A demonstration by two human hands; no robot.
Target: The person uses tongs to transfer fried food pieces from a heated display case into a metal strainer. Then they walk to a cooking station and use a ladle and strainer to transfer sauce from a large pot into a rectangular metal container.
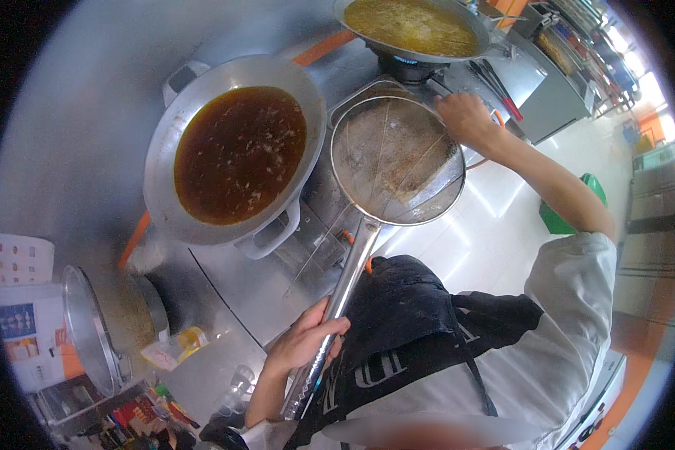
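Observation:
My left hand is wrapped around the metal handle of a wide wire-mesh skimmer. The mesh is spread over the stove's front, with brown residue visible on or through it. Close to the skimmer's far rim, my right hand reaches toward the stove edge; its fingertips are partly hidden, so what it touches is unclear. On the left sits a large two-handled metal wok of dark brown liquid with pale bits floating. A second wok of yellow, frothy liquid stands over a lit blue burner.
Tongs with red handles lie on the counter beyond my right hand. A large metal pot and a yellow-and-clear plastic packet are at lower left. Near the floor at right is a green bin.

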